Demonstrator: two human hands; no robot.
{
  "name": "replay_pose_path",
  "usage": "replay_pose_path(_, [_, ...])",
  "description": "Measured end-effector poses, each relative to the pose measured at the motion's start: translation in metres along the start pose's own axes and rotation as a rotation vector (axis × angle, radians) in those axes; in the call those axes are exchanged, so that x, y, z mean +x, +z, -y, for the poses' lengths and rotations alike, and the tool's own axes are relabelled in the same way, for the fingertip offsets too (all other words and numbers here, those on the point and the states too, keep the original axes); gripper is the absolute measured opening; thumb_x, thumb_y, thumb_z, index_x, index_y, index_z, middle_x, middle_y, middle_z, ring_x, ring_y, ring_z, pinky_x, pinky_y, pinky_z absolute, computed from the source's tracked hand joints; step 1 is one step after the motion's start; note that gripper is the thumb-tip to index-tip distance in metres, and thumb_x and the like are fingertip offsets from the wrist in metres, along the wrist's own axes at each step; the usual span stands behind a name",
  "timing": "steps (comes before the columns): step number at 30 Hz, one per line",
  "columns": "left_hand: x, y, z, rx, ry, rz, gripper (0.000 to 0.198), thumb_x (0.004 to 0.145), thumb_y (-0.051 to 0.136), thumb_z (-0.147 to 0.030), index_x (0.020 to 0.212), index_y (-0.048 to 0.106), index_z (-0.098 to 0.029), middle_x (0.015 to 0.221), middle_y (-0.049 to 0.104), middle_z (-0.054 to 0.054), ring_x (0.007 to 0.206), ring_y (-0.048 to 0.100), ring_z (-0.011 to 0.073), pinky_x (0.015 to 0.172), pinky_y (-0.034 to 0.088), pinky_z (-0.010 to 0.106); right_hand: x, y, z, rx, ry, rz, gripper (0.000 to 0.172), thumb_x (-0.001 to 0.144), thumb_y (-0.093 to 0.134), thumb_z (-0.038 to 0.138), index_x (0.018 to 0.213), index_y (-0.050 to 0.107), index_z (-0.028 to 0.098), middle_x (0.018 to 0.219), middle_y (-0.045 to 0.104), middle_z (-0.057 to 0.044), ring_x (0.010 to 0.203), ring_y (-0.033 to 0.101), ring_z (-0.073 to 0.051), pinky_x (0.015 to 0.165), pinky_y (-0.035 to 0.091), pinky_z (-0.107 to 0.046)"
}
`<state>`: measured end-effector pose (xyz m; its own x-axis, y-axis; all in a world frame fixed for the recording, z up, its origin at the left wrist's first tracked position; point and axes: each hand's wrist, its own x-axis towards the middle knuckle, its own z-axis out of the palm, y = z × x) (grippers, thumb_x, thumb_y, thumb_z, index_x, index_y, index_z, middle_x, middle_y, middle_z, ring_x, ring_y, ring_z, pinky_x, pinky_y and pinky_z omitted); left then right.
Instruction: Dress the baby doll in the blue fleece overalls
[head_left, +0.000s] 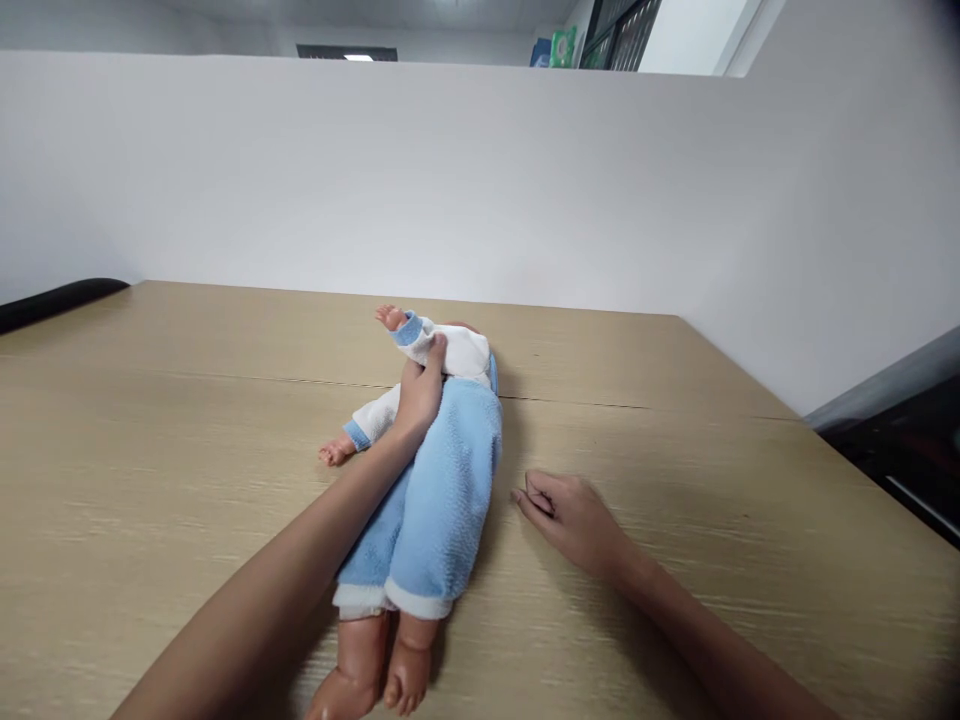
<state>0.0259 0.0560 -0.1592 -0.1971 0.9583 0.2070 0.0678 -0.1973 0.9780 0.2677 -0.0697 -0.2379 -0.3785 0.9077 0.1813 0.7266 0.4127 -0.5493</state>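
A baby doll [459, 480] in a white top and fluffy blue trousers with white cuffs lies on its side on the wooden table. Its bare feet point toward me, and its head is mostly hidden beyond the shoulder. My left hand [422, 390] grips the doll at the chest, thumb over the white top and the other fingers out of sight. To the right of the doll, apart from it, my right hand [570, 515] is held just over or on the tabletop with its fingers curled in; nothing shows in it.
The light wooden table [675, 450] has a seam running across it. A white partition [450, 180] rises behind its far edge. Dark objects sit at the sides: a black curved one [64, 300] at left and a black one [900, 450] at right.
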Motion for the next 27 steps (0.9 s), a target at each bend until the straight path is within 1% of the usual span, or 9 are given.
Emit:
replay_pose_path(5, [-0.014,0.022,-0.002,0.164,0.042,0.064,0.047,0.105,0.058,-0.058,0.125,0.071,-0.017,0.134,0.078,0.015,0.132,0.069,0.0359,0.114,0.05,0.046,0.003,-0.001,-0.002,0.137,0.044,-0.07,0.04,0.101,0.059,0.033,0.072,0.034,0.025,0.062,0.04,0.007,0.059,0.038,-0.014,0.06,0.026,-0.031])
replay_pose_path(8, [-0.022,0.036,-0.003,0.397,0.149,0.126,0.038,0.105,0.057,-0.052,0.123,0.07,-0.021,0.127,0.079,0.014,0.125,0.071,0.0365,0.105,0.052,0.047,0.008,-0.003,-0.005,0.436,0.174,-0.219,0.031,0.101,0.062,0.048,0.084,0.048,0.026,0.07,0.049,0.005,0.062,0.047,-0.016,0.058,0.036,-0.029])
replay_pose_path(11, [-0.034,0.048,-0.008,0.638,0.339,0.228,0.032,0.103,0.06,-0.044,0.126,0.067,-0.023,0.126,0.078,0.014,0.124,0.069,0.0374,0.102,0.052,0.048,0.014,-0.009,-0.011,0.826,0.33,-0.31,0.047,0.097,0.064,0.067,0.123,0.058,0.029,0.107,0.071,-0.006,0.087,0.068,-0.024,0.069,0.055,-0.034])
replay_pose_path(13, [-0.043,0.055,-0.014,0.783,0.437,0.317,0.031,0.101,0.062,-0.04,0.126,0.066,-0.022,0.124,0.077,0.015,0.123,0.066,0.0378,0.102,0.052,0.049,0.018,-0.015,-0.017,1.008,0.399,-0.316,0.061,0.096,0.059,0.074,0.142,0.054,0.036,0.137,0.071,-0.009,0.108,0.072,-0.028,0.084,0.06,-0.041])
replay_pose_path(15, [-0.053,0.06,-0.018,0.892,0.507,0.409,0.033,0.1,0.064,-0.037,0.128,0.065,-0.019,0.125,0.075,0.016,0.125,0.064,0.0379,0.104,0.051,0.05,0.021,-0.022,-0.023,1.132,0.422,-0.315,0.06,0.095,0.055,0.076,0.143,0.056,0.04,0.147,0.069,-0.007,0.115,0.073,-0.031,0.091,0.06,-0.047])
replay_pose_path(18, [-0.063,0.063,-0.019,0.963,0.558,0.531,0.054,0.096,0.07,-0.039,0.144,0.059,-0.016,0.142,0.067,0.019,0.137,0.055,0.0389,0.116,0.046,0.053,0.024,-0.032,-0.031,1.273,0.455,-0.275,0.056,0.091,0.052,0.08,0.123,0.066,0.036,0.135,0.076,-0.01,0.118,0.073,-0.036,0.095,0.058,-0.058])
replay_pose_path(22, [-0.066,0.05,-0.018,0.906,0.578,0.581,0.074,0.096,0.072,-0.061,0.154,0.052,-0.019,0.162,0.053,0.018,0.151,0.045,0.039,0.126,0.037,0.054,0.026,-0.044,-0.039,1.387,0.541,-0.178,0.052,0.091,0.053,0.078,0.104,0.069,0.03,0.115,0.082,-0.013,0.117,0.074,-0.038,0.098,0.057,-0.062])
replay_pose_path(25, [-0.055,0.022,-0.013,0.88,0.53,0.478,0.066,0.099,0.064,-0.066,0.152,0.056,-0.027,0.164,0.053,0.015,0.152,0.046,0.0389,0.127,0.029,0.062,0.025,-0.048,-0.044,1.336,0.523,-0.189,0.041,0.089,0.063,0.068,0.101,0.071,0.03,0.111,0.082,-0.012,0.11,0.075,-0.035,0.093,0.061,-0.057])
replay_pose_path(27, [-0.039,-0.006,-0.006,0.881,0.435,0.356,0.06,0.102,0.06,-0.064,0.149,0.059,-0.027,0.163,0.055,0.015,0.148,0.049,0.0399,0.124,0.032,0.064,0.024,-0.048,-0.047,1.28,0.505,-0.222,0.03,0.083,0.07,0.058,0.094,0.071,0.031,0.104,0.082,-0.01,0.106,0.076,-0.035,0.088,0.064,-0.055])
